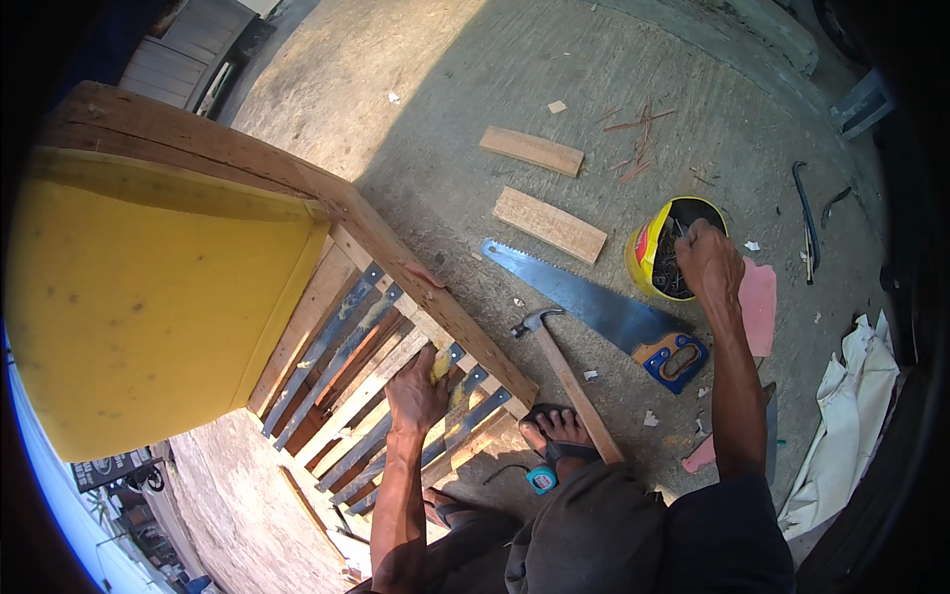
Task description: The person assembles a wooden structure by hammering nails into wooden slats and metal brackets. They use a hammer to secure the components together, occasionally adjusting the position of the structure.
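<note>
My left hand lies over the slatted wooden frame, fingers closed near its rail; what they grip is hidden. A small yellow scrap shows beside the fingertips. Dark straps, fixed at the rail with small fasteners, run across the frame. My right hand reaches over the rim of a yellow bucket, its fingers drawn together inside. Dark, thin metal pieces that look like nails lie in the bucket. Whatever the right fingers pinch is too small to make out.
A yellow padded cushion stands against the frame. A handsaw, a claw hammer, two wood blocks and a tape measure lie on the concrete. Far right are a pry bar and white cloth.
</note>
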